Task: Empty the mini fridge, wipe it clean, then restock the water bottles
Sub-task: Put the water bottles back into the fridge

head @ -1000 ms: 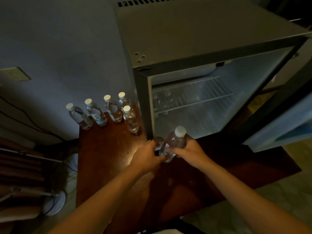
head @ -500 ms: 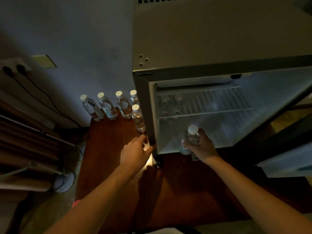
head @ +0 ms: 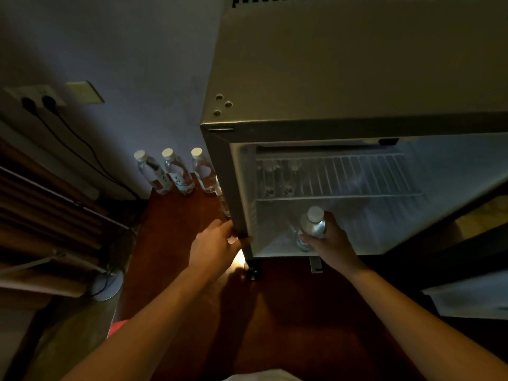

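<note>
The right hand has its fingers clamped on one water bottle inside the open mini fridge, on its floor. The left hand rests relaxed at the fridge's corner. Three capped bottles stand in full view on the table — a fourth is half hidden; labels unreadable.

Dim room. Grey wall behind; wall socket with two black plugs, cords trailing down. Reddish-brown wooden tabletop. Wooden slats at left. Tiled floor at right.
</note>
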### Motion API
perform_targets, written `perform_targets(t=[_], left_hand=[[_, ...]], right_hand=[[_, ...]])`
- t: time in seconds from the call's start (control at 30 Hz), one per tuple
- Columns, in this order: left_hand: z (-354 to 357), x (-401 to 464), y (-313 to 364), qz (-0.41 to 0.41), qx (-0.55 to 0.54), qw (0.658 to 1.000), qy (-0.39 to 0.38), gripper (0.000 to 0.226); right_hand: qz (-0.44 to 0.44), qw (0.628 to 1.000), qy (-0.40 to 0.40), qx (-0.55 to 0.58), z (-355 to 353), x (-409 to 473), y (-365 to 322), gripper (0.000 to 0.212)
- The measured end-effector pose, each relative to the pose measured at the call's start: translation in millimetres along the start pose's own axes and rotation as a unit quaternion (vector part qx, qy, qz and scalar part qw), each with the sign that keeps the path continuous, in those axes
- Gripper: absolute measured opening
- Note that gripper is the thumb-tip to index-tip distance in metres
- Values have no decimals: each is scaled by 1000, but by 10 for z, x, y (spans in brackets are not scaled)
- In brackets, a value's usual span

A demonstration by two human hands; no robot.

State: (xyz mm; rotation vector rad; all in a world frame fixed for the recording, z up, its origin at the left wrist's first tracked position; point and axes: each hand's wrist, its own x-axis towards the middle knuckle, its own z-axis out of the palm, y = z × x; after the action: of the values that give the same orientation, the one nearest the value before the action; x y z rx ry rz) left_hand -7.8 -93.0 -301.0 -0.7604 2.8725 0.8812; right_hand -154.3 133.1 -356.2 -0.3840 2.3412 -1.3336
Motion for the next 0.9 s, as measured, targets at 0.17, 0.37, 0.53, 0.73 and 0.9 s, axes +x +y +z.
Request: perform_targets(t=[0.17,0.37,0.53,0.73,0.9], left_hand=[[-23,18,11,-2,5,1000,-14,35],[-52,73,26,-13,12,999,-36,36],[-49,110,-3,-9,18,999,-48,41],[-89,103,48,-21,25,998,-61,36],[-118,82,76,-14,14,998,-58,33]], right_hand=[[8,1000,1,11,-12,115,71,66],[8,1000,-6,-10,-19,236,22,69],[13,1000,2,-23,-44,443,-21,63],[36,999,-10,-29,-73,681,-66,55],[42,999,1,-35,-83,865,-151,93]])
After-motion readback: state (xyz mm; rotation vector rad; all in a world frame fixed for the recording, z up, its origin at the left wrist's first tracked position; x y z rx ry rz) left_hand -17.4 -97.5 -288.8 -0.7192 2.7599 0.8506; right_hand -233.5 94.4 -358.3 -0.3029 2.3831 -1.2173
